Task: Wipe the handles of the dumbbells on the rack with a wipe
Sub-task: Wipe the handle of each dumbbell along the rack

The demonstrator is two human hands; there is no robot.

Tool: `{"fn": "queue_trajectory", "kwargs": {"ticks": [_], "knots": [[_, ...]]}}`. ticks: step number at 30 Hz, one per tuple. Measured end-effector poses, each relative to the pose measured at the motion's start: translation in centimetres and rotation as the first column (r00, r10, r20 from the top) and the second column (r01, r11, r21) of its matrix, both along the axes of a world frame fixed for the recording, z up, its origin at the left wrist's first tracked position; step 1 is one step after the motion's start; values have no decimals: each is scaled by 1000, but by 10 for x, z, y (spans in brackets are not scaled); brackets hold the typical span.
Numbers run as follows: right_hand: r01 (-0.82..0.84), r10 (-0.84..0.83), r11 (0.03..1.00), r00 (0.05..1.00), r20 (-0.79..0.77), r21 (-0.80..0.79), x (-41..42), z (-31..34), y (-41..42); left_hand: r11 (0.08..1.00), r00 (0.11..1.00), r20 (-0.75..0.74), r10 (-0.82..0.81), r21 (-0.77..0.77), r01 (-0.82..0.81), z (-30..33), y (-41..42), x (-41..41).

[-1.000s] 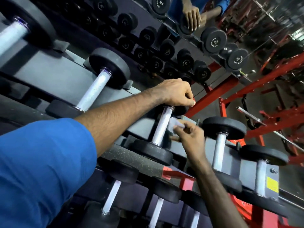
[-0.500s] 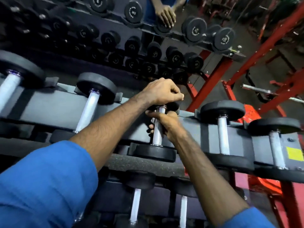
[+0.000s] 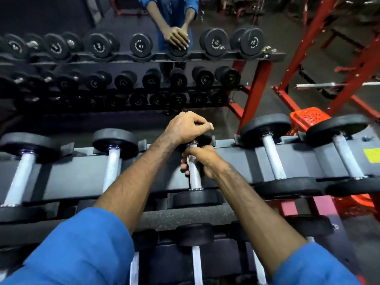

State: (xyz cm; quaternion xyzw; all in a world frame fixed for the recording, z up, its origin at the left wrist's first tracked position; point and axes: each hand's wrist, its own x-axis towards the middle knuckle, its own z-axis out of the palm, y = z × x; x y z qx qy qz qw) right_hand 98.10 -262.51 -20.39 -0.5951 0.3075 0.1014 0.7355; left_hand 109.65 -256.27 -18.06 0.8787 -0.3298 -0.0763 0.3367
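A black dumbbell with a knurled steel handle point(image 3: 195, 177) lies in the middle of the grey rack's top row point(image 3: 78, 177). My left hand point(image 3: 187, 127) grips its far black head from above. My right hand point(image 3: 202, 161) is curled round the upper part of the handle; a small pale bit of the wipe point(image 3: 187, 160) shows between its fingers, the rest hidden. The near head point(image 3: 196, 198) sits in its cradle.
More dumbbells lie on either side: two to the left point(image 3: 112, 165), two to the right point(image 3: 272, 159). A lower row sits below point(image 3: 195, 235). A mirror behind reflects the racks and a person's hands point(image 3: 176, 41). Red frames point(image 3: 255, 93) and a red basket point(image 3: 308, 118) stand at the right.
My right hand went from holding the wipe beside the handle to wrapping round the handle. The camera swung to face the rack squarely. My left hand stayed on the far head.
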Motion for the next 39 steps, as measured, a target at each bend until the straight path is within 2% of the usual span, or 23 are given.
{"fn": "queue_trajectory", "kwargs": {"ticks": [3, 5, 10, 15, 18, 21, 25, 30, 36, 39], "knots": [[-211, 206, 972, 977, -60, -105, -31, -9, -9, 1000, 1000, -24, 8, -9, -9, 2, -1, -3], [-275, 268, 951, 961, -67, -139, -37, -13, -9, 1000, 999, -34, 6, -12, -6, 3, 1, -4], [-123, 131, 980, 991, 38, -155, -21, -2, -15, 1000, 999, -40, 15, -13, -16, 3, 0, -6], [-221, 258, 926, 962, 87, -306, -70, -23, -32, 999, 998, -46, 47, -7, -47, 1, -2, -5], [-81, 129, 954, 980, 153, -287, -82, -34, -33, 998, 997, -60, 57, -1, -57, 2, -3, -8], [22, 59, 943, 971, 232, -331, -65, -39, -31, 998, 996, -62, 67, 11, -67, 5, -3, -11], [156, -71, 941, 959, 274, -300, -53, -34, -28, 997, 996, -47, 73, 22, -72, 8, -3, -13], [59, 33, 912, 976, 215, -407, -73, -34, -22, 997, 997, -29, 74, 26, -74, 8, -1, -13], [213, -81, 808, 963, 256, -549, -37, -8, -17, 989, 999, 12, 30, 141, -31, 15, -2, -19], [104, -3, 747, 988, 153, -657, -50, -7, -11, 992, 996, -35, -82, 92, 85, 21, 12, -21]]}}
